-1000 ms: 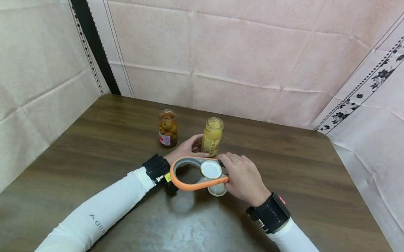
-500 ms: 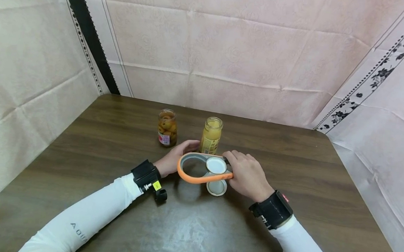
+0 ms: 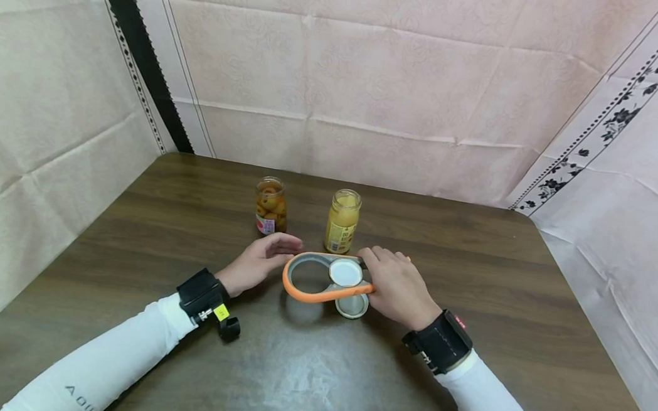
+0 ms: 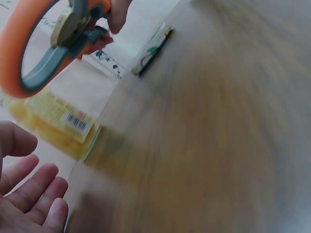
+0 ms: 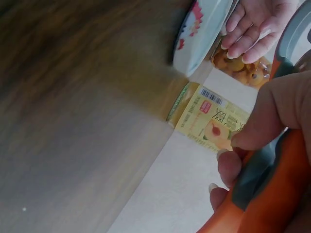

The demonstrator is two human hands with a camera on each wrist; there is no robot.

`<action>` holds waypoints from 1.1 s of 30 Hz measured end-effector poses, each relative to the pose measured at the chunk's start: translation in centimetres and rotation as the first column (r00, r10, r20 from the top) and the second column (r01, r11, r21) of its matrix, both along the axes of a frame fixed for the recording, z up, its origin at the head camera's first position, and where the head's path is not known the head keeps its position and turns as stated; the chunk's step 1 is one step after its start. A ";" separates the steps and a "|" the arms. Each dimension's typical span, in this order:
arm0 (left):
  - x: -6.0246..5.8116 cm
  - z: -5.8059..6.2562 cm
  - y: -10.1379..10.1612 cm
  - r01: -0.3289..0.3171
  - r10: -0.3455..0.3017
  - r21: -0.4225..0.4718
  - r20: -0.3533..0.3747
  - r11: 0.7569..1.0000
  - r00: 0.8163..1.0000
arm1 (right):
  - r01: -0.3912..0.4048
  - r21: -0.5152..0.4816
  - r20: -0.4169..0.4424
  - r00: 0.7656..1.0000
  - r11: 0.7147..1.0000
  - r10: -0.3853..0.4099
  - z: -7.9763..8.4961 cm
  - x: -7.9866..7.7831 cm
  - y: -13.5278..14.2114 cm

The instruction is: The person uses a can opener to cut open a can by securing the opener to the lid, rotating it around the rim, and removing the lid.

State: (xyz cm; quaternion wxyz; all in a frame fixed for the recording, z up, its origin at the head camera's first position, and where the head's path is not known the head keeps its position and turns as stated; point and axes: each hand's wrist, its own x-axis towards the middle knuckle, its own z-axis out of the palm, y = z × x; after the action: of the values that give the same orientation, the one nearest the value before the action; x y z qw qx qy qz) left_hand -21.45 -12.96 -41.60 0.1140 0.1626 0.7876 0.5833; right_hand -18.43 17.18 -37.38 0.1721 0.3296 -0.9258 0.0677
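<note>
My right hand grips an orange and grey jar opener by its handle end, above the table. A round white lid sits within the opener's frame. Below it a second lid lies on the table. My left hand holds nothing, its fingers loosely extended near the opener's left end. Behind the opener stands a lidless glass jar of yellow contents, its label showing a peach. A lidless jar of brownish round fruit stands behind my left hand.
The brown wooden table reaches back to a pale cloth wall. Cloth also hangs on the left and right sides.
My left hand has drawn away from the yellow jar, moving left and toward me. The opener stays in my right hand with little movement. Both jars stay standing.
</note>
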 end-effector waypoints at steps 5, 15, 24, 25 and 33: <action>0.3 0.1 -1.7 -0.036 0.035 -0.037 -0.017 0.999 0.999 | 0.003 0.005 0.033 0.999 1.000 -0.003 0.2 0.5 -0.5; 0.6 -0.3 -3.1 -0.048 0.048 -0.037 -0.007 0.998 0.999 | -0.020 0.032 0.014 1.000 0.999 0.019 0.4 1.3 -1.3; 0.5 -0.1 -3.1 -0.043 0.043 -0.011 0.008 0.999 0.999 | -0.014 0.028 0.064 0.998 1.000 0.013 0.7 2.3 -2.1; 0.5 -0.1 -3.2 -0.042 0.042 -0.010 0.010 0.999 0.999 | -0.017 0.034 0.064 0.998 0.999 0.015 0.7 2.4 -2.2; 0.3 -0.1 -3.4 -0.039 0.040 -0.015 0.023 0.999 0.999 | -0.047 0.108 0.065 0.997 0.993 0.040 0.8 3.2 -2.9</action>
State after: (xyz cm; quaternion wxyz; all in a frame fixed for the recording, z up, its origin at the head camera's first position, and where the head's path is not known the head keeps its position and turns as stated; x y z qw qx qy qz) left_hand -21.11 -16.35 -41.71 0.1131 0.1393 0.7935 0.5815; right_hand -15.21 14.24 -36.54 0.1229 0.3562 -0.9258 0.0309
